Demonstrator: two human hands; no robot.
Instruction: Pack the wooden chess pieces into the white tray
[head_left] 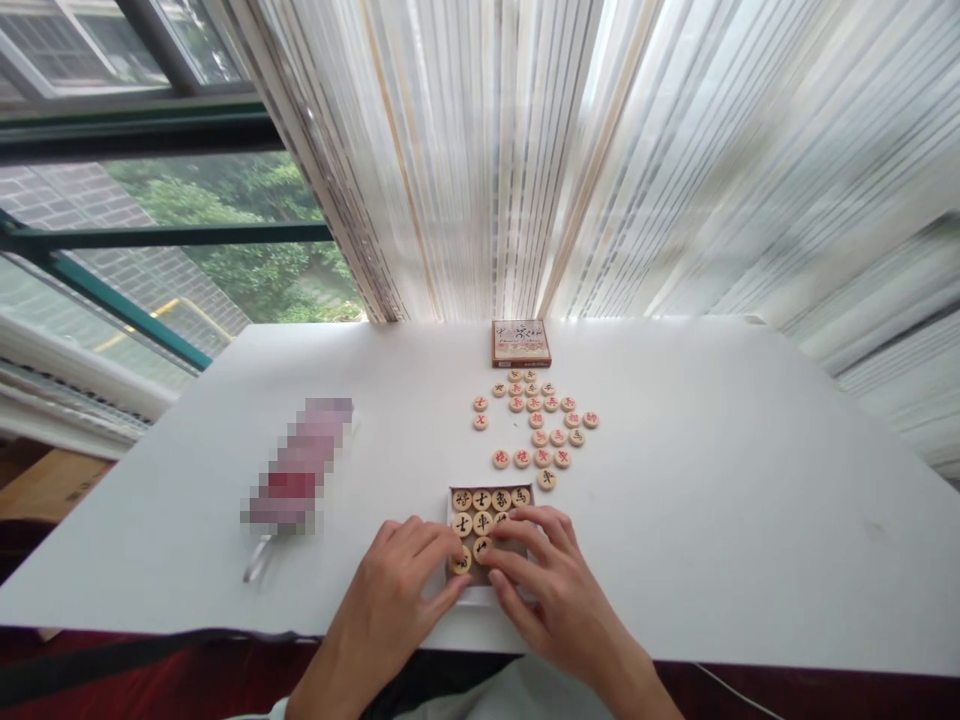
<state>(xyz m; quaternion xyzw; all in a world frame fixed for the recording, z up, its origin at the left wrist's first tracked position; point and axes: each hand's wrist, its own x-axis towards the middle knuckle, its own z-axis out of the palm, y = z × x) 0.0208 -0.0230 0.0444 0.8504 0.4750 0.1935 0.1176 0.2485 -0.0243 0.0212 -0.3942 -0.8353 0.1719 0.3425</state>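
Observation:
A small open box [491, 492] lies near the front edge of the white table [712, 480], with several round wooden chess pieces [481, 499] in rows inside it. My left hand [401, 590] rests at the box's left front corner, fingertips pressed on a piece [462, 562]. My right hand [544, 575] covers the box's right front part, its fingers curled over pieces there, the index tip on a piece [481, 547]. Beyond the box, several loose pieces [536, 420] with red and black marks lie scattered on the table.
The box lid [520, 343] with printed artwork lies at the far edge by the striped curtain [600, 150]. A blurred pink object [300, 465] lies on the table's left side. A window [150, 230] is at the left.

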